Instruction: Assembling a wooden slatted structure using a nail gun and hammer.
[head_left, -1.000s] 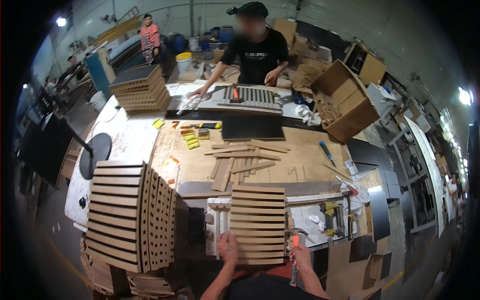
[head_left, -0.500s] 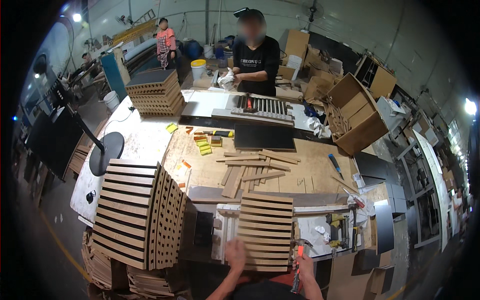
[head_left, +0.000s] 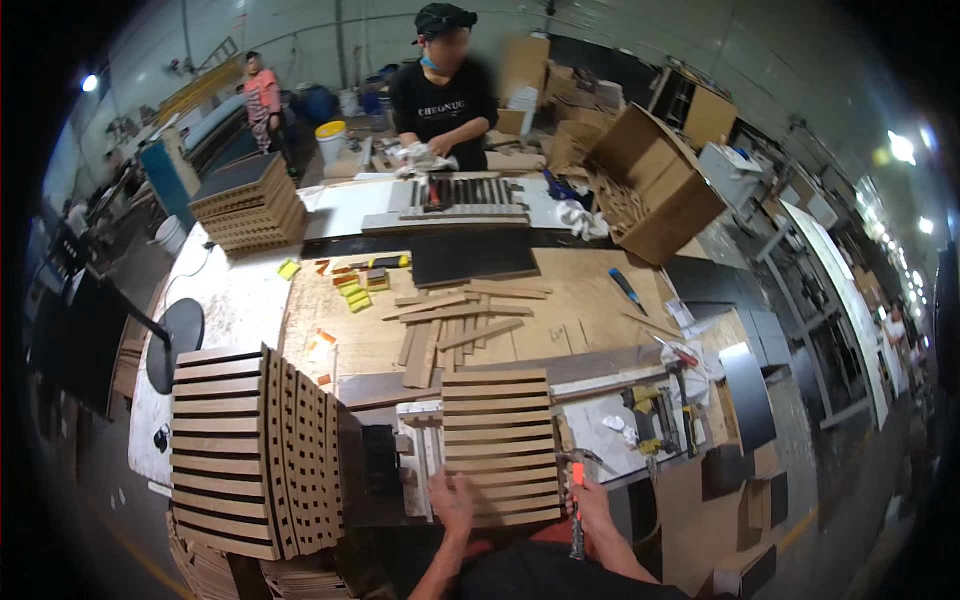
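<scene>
A slatted wooden panel [head_left: 500, 424], pale slats with dark gaps between them, lies flat in front of me at the near side of the bench. My left hand [head_left: 453, 505] is at its lower left edge, fingers bent and slightly blurred; whether they grip the panel cannot be made out. On the opposite side, my right hand [head_left: 592, 502] is closed around a claw hammer [head_left: 578, 474] with an orange section below its head. The hammer is held upright, its head beside the panel's right edge and its dark handle end pointing down toward me.
Stacked slatted panels [head_left: 218, 440] stand at left. Loose wooden strips [head_left: 460, 325], a black board [head_left: 470, 258] and a blue-handled tool [head_left: 627, 288] lie ahead. Yellow-and-black tools [head_left: 648, 415] sit at right, near a cardboard box [head_left: 665, 180]. Across the bench, a co-worker [head_left: 445, 105] handles white cloth.
My view has turned, so the bench and its things sit farther left. My left hand stays by the panel's left edge; the hammer stays in my right. The co-worker's head has turned.
</scene>
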